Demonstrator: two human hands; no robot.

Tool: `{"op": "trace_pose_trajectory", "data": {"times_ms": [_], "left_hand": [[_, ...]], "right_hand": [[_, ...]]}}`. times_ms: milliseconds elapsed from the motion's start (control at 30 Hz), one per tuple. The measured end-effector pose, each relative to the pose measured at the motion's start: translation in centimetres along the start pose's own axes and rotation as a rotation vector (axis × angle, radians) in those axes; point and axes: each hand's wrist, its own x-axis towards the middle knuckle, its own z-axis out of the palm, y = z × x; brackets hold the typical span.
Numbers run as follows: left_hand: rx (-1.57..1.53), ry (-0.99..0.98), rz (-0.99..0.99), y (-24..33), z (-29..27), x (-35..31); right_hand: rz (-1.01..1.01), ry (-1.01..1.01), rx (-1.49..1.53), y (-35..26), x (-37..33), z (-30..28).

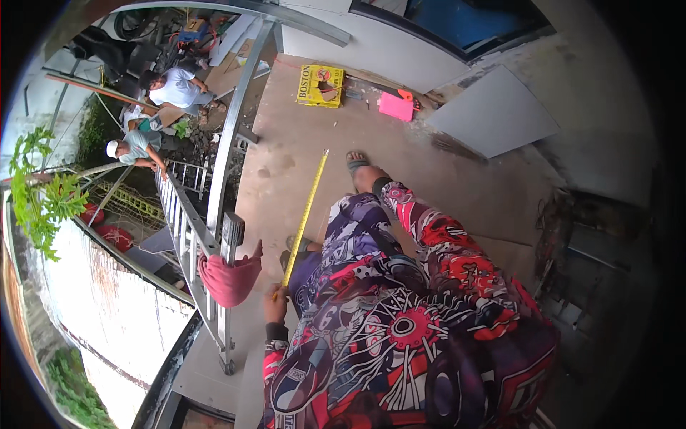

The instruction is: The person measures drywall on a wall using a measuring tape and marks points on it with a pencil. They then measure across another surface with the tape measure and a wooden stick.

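Left hand (275,304), lower centre of frame, fingers closed on near end of yellow tape measure (307,214), blade running up past mid-frame, its markings too small to read; right hand (367,179), upper centre, near sandal (355,159), finger spread cannot be told; dark lettering on yellow box (319,86), top centre; brownish floor (286,136); metal ladder (191,247), left

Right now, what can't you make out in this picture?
In the head view:
- Yellow measuring tape: near end hidden by the left hand; markings too small to read.
- Right hand: fingers too indistinct to tell apart.
- Ladder: part hidden by the reddish cloth.
- Window: cut off by the upper edge.
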Motion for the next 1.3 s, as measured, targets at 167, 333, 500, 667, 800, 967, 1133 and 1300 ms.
{"op": "trace_pose_trajectory", "data": {"times_ms": [167, 333, 500, 667, 800, 967, 1133, 1300], "left_hand": [[0.504, 0.134, 0.173, -1.1, -2.7, 0.3], [0.263, 0.321, -0.116, -0.2, -2.1, -3.6], [-0.012, 0.28, -0.432, 5.6, 4.5, -3.8], [0.14, 0.203, -0.598, 6.5, 10.3, -1.4], [0.161, 0.217, -0.617, 7.7, 13.0, -1.4], [0.076, 0.205, -0.702, 8.8, 15.9, 0.1], [0.126, 0.288, -0.637, 9.9, 16.2, -1.1], [0.115, 0.208, -0.563, 10.5, 16.4, -1.0]], "right_hand": [[0.07, 0.238, -0.079, 3.6, 0.5, -7.1], [0.083, 0.224, -0.266, 5.3, 7.5, -10.3], [-0.01, 0.268, -0.406, 11.4, 20.8, -12.8], [-0.032, 0.165, -0.416, 12.5, 31.8, -11.6], [0.05, 0.105, -0.446, 13.7, 36.0, -11.4], [-0.042, 0.157, -0.573, 18.1, 40.0, -12.6], [-0.124, 0.14, -0.483, 13.7, 39.2, -12.4], [-0.513, 0.296, -0.357, 11.7, 30.5, -19.2]]}}
